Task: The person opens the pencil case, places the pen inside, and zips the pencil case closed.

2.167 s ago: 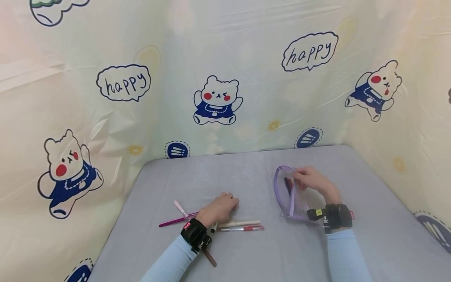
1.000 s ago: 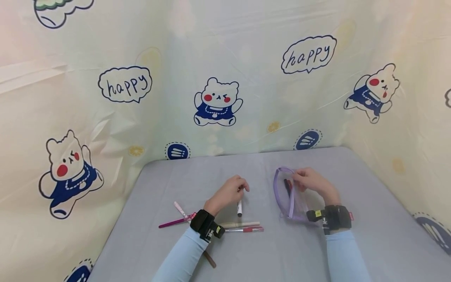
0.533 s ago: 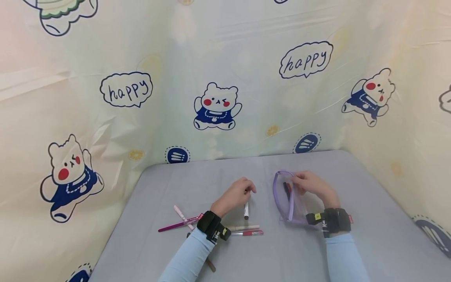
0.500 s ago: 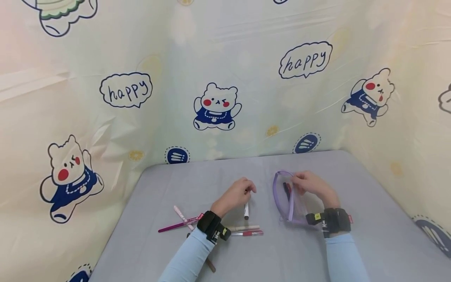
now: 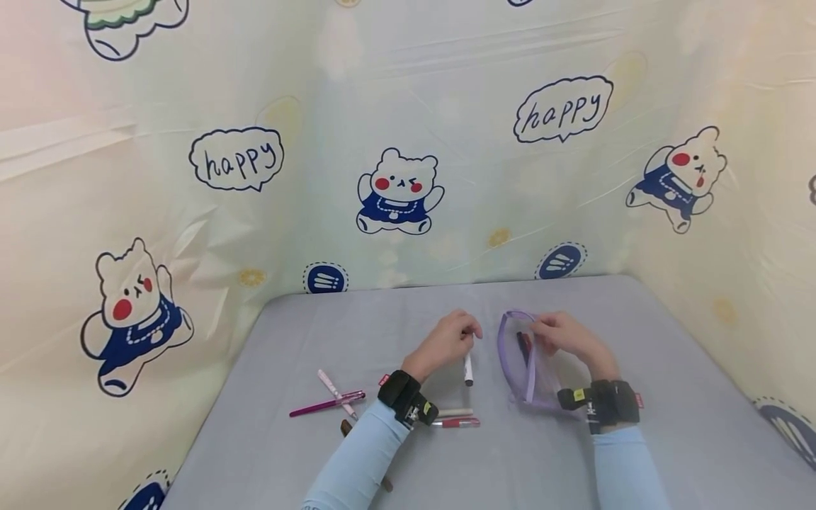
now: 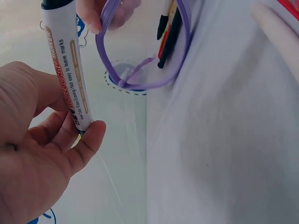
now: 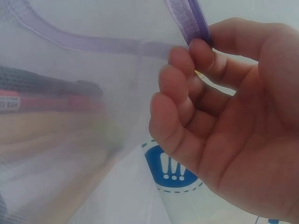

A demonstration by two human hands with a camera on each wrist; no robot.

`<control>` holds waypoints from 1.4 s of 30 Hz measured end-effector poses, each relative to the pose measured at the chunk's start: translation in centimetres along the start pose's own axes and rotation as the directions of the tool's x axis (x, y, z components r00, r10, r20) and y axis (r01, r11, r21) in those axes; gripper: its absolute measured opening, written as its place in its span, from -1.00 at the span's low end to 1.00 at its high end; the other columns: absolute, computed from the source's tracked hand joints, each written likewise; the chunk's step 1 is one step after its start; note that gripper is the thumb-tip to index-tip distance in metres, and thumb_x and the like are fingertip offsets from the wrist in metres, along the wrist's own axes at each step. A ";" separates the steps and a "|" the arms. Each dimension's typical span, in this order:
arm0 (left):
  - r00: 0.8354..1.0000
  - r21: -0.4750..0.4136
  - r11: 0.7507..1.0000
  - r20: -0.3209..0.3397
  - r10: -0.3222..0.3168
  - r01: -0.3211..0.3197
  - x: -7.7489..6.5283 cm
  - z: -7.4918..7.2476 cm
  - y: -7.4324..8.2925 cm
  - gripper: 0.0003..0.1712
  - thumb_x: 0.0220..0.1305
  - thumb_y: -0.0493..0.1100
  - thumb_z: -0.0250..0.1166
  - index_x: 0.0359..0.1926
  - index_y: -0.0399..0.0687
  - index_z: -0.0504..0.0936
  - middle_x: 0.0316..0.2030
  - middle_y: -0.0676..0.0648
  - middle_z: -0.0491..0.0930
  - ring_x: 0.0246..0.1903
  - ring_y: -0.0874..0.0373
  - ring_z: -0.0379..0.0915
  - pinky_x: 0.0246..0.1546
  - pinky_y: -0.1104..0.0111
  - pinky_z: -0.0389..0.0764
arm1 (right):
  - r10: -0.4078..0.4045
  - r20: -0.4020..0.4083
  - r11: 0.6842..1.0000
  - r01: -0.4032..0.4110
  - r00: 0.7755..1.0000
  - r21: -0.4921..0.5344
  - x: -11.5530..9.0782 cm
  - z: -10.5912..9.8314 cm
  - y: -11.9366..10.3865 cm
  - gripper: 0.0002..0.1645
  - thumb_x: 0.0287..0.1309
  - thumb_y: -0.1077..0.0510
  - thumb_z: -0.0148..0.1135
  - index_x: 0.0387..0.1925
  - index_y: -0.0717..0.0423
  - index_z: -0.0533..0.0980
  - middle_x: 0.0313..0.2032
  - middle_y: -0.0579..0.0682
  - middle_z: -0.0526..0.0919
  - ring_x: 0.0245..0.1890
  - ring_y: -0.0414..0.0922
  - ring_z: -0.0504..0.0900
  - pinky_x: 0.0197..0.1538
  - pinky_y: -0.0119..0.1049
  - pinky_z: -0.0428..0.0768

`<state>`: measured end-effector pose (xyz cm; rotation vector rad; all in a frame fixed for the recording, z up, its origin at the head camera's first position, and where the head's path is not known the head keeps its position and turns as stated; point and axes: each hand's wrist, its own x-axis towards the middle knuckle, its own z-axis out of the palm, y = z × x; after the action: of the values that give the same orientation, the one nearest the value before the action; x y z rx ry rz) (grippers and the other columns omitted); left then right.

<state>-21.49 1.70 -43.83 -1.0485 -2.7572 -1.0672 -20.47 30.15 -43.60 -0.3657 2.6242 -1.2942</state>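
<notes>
My left hand [image 5: 446,343] pinches a white whiteboard marker [image 6: 70,70] with a dark cap, its printed barrel plain in the left wrist view. The marker is held above the table, just left of a see-through mesh pencil pouch [image 5: 530,382] with purple edging. My right hand [image 5: 567,338] pinches the purple rim [image 7: 194,23] of that pouch, whose mouth gapes toward the left hand. Inside the pouch lie several pens [image 6: 170,39], black and red ones among them, blurred behind the mesh in the right wrist view.
On the grey table [image 5: 510,467] a purple pen [image 5: 325,405] crosses a pink-white pen [image 5: 333,386]. A red-capped pen [image 5: 460,423] lies beside a cream pen [image 5: 455,412]. A brown stick-like thing [image 5: 346,427] is partly hidden under the left sleeve. A printed curtain [image 5: 446,255] hangs behind.
My left hand has lifted the marker off the group of pens and carried it right, close to the pouch. The right hand keeps its hold on the pouch rim.
</notes>
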 end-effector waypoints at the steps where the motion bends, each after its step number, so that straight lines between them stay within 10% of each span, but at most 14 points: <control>1: 1.000 -0.012 1.000 -0.005 0.004 -0.004 0.2 0.2 0.1 -0.78 0.25 -0.37 0.15 -0.20 -0.05 0.66 -0.19 0.00 0.53 -0.21 0.22 0.41 -0.14 0.46 0.47 | 0.004 -0.002 1.000 -0.004 1.000 0.001 0.0 0.0 0.0 -0.67 0.41 0.10 0.05 -0.36 0.30 0.52 -0.58 0.12 0.53 -0.51 -0.07 0.53 -0.36 -0.22 0.58; 42: 0.992 -0.193 0.981 0.114 0.059 -0.036 5.8 5.8 2.3 -0.67 0.15 -0.43 0.19 -0.07 -0.05 0.59 -0.07 -0.01 0.63 -0.08 0.27 0.53 -0.06 0.55 0.50 | -0.020 0.013 1.000 0.019 1.000 0.014 -0.1 -0.2 0.0 -0.61 0.41 0.11 0.01 -0.45 0.33 0.45 -0.62 0.09 0.51 -0.56 -0.06 0.53 -0.39 -0.21 0.57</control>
<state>-23.33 9.86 -45.56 -1.2327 -2.7466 -1.3258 -20.48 30.32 -43.47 -0.3975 2.6054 -1.3108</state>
